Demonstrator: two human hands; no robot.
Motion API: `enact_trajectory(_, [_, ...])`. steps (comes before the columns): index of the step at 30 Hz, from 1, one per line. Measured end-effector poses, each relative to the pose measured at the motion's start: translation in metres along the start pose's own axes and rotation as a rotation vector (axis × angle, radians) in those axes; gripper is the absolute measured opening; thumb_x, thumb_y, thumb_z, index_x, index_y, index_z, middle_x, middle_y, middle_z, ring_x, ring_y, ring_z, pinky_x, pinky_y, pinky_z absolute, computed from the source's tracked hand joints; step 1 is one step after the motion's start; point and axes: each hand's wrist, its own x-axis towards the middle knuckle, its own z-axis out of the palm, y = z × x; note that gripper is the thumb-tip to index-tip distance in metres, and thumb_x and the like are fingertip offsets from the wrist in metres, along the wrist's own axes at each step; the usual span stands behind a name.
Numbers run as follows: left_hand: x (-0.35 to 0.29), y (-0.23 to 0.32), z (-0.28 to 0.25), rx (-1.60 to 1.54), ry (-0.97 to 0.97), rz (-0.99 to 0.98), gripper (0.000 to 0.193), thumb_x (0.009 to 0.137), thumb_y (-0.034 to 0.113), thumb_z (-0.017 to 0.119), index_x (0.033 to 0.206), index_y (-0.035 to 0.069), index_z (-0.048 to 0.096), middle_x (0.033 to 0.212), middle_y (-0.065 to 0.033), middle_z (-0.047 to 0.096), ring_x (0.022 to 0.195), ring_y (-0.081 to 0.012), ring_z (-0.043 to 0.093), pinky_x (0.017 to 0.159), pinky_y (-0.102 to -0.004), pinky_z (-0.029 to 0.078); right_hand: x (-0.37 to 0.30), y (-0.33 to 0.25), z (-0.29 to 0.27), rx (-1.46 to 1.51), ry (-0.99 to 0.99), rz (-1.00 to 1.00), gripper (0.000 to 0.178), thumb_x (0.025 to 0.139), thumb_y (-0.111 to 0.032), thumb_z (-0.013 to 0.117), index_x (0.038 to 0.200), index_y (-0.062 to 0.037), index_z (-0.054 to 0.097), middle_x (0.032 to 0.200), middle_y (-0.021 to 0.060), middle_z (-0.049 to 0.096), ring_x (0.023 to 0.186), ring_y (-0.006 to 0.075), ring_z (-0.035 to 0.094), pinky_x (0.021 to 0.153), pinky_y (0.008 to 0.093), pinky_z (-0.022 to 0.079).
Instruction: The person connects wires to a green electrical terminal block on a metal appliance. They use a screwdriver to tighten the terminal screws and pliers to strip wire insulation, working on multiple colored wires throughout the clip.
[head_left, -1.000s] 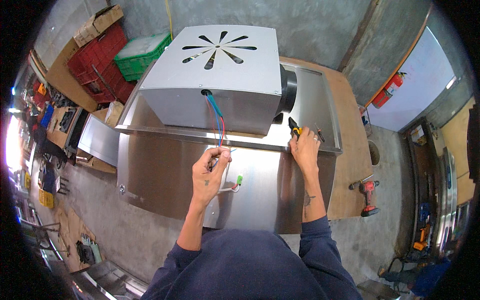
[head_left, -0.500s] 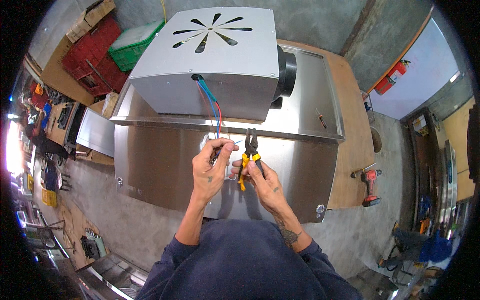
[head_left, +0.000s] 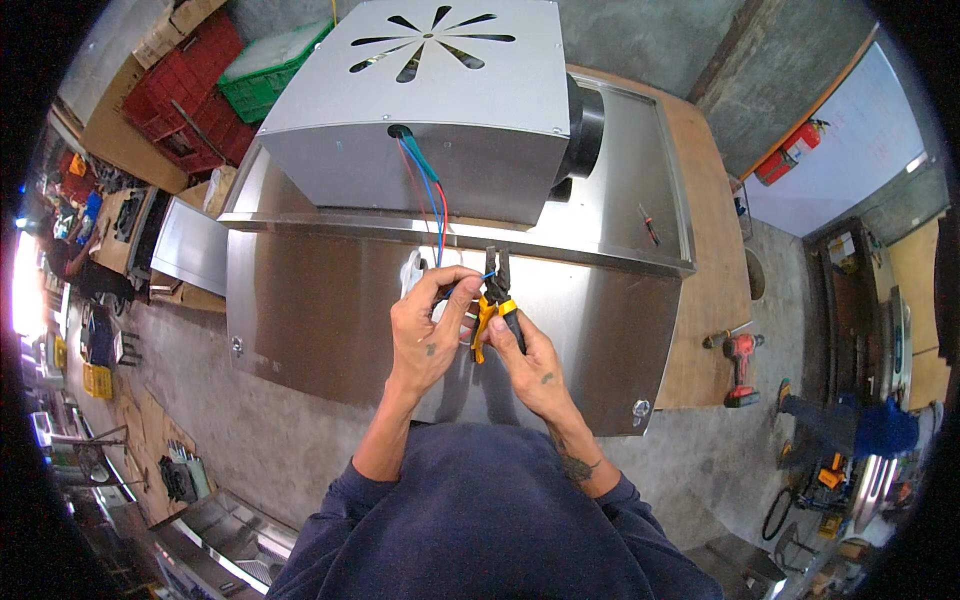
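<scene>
My left hand (head_left: pixel 425 325) pinches the end of a blue wire (head_left: pixel 438 205) between thumb and forefinger. In my right hand (head_left: pixel 532 362) is a pair of pliers (head_left: pixel 499 290) with yellow and black handles, jaws pointing away from me. The tip of the blue wire reaches the jaws; whether they grip it is too small to tell. Blue and red wires leave a hole in the front of a grey metal box (head_left: pixel 420 175), partly inside a green sleeve. A white cable (head_left: pixel 411 270) lies behind my left hand, mostly hidden.
The box, with a black round duct collar (head_left: pixel 586 130), rests on a stainless steel hood (head_left: pixel 300 310). A screwdriver (head_left: pixel 649 226) lies at its right. A red drill (head_left: pixel 742 368) is beyond the right edge. Another person (head_left: pixel 850 425) is at far right; crates (head_left: pixel 265 85) stand far left.
The pliers have shifted left, and the blue wire's tip is now at their jaws. My view has tilted slightly, and the person at far right shows more fully.
</scene>
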Motion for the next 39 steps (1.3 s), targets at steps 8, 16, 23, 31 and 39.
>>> enact_trajectory(8, [0.001,-0.001,-0.002,0.100,0.001,0.083,0.019,0.102,0.013,0.079,0.117,0.001,0.078,0.109,-0.0108,0.079,0.093,-0.0147,0.077,0.071,-0.0280,0.062,0.001,0.007,-0.001,-0.216,0.042,-0.030,0.045,0.116,-0.039,0.059,0.133,0.0018,0.067,0.098,0.0066,0.072,0.085,0.0123,0.063,0.077,0.0330,0.054])
enact_trajectory(16, [0.002,0.005,-0.006,0.166,-0.036,0.156,0.016,0.100,0.005,0.079,0.115,-0.001,0.077,0.112,-0.0116,0.078,0.096,-0.0169,0.075,0.085,-0.0292,0.059,0.003,0.007,0.001,-0.306,0.067,-0.052,0.041,0.115,-0.039,0.060,0.120,0.0017,0.065,0.089,0.0111,0.067,0.081,0.0187,0.062,0.075,0.0373,0.051])
enact_trajectory(23, [0.002,0.010,-0.008,0.221,-0.039,0.112,0.017,0.098,0.005,0.081,0.115,0.002,0.079,0.110,-0.0068,0.078,0.080,-0.0068,0.064,0.069,-0.0233,0.050,0.002,0.001,0.000,-0.370,0.060,-0.005,0.043,0.115,-0.042,0.059,0.118,0.0013,0.063,0.086,0.0134,0.064,0.078,0.0214,0.060,0.073,0.0401,0.050])
enact_trajectory(31, [0.002,0.009,-0.007,0.183,-0.023,0.144,0.014,0.097,0.004,0.081,0.111,0.003,0.081,0.109,-0.0041,0.078,0.074,-0.0029,0.057,0.062,-0.0217,0.044,0.003,0.005,-0.001,-0.388,0.055,-0.020,0.046,0.115,-0.044,0.058,0.115,0.0019,0.061,0.086,0.0145,0.062,0.078,0.0231,0.061,0.074,0.0409,0.050])
enact_trajectory(39, [0.000,0.005,-0.006,0.263,0.008,0.223,0.017,0.097,0.006,0.082,0.113,0.002,0.080,0.108,-0.0091,0.080,0.085,-0.0126,0.070,0.072,-0.0275,0.056,0.004,0.000,0.003,-0.423,0.068,-0.054,0.045,0.114,-0.042,0.060,0.108,0.0028,0.061,0.088,0.0176,0.063,0.078,0.0260,0.062,0.073,0.0421,0.051])
